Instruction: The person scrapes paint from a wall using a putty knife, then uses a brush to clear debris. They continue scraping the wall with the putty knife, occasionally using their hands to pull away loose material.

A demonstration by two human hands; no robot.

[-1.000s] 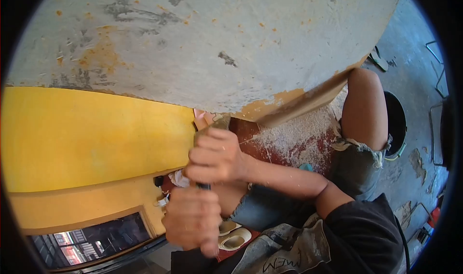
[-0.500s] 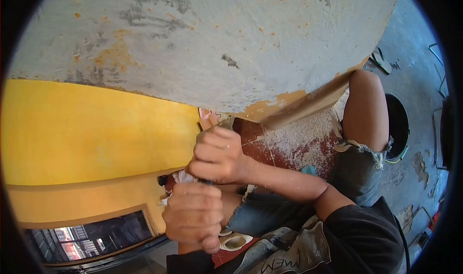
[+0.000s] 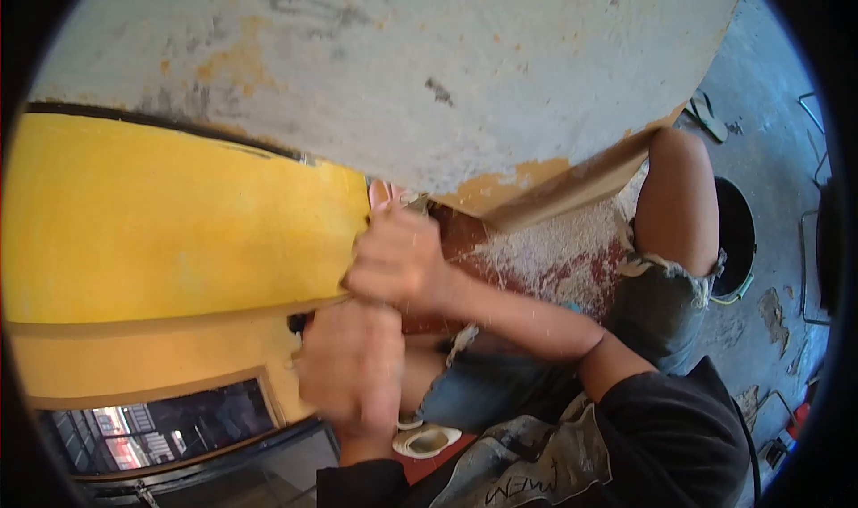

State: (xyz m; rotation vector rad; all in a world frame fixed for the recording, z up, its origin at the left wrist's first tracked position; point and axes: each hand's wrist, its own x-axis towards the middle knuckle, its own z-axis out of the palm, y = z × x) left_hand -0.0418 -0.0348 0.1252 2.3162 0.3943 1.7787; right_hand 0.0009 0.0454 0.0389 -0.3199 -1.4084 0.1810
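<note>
Left of centre, the left hand (image 3: 351,365) and right hand (image 3: 396,260) are clenching, fists stacked, around a mostly hidden tool (image 3: 417,206) near the grey panel (image 3: 393,88). Fast motion is probably risking a slip, knuckles striking the yellow board (image 3: 188,226).

Scuffed, peeling grey wall (image 3: 500,70) above; yellow panel (image 3: 179,222) at left; below it, a wood-framed glass pane (image 3: 161,428) reflecting daylight; worn blue-grey concrete floor (image 3: 742,240) at right; dust-strewn red tiles (image 3: 465,235).
</note>
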